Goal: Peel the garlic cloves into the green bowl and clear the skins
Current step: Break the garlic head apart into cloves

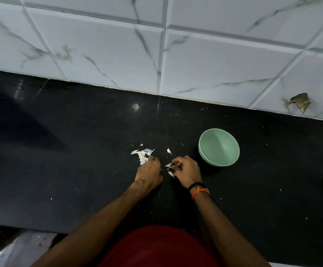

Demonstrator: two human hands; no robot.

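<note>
early in the job, by the look of it. nearest, right hand [188, 172] curled around a garlic clove [168, 165], pinched at the fingertips with its pale tip poking out toward the left hand [149, 173]. left hand fisted just beside, knuckles up; whether anything sits inside it, cannot tell. second clove [171, 174] lying on the black tabletop [80, 170] just under the right hand's fingers, between the two hands. a little beyond, third clove [169, 151] loose on the tabletop, ahead of the right hand. pile of torn skins [143, 155] touching the far side of the left hand's knuckles, not yet cleared. green bowl [219, 147] beyond and outward of the right hand, near but apart, seemingly holding nothing yet. so: peeling barely begun, all cloves still to reach the bowl, skins still to gather. no brand, label or writing readable anywhere.
</note>
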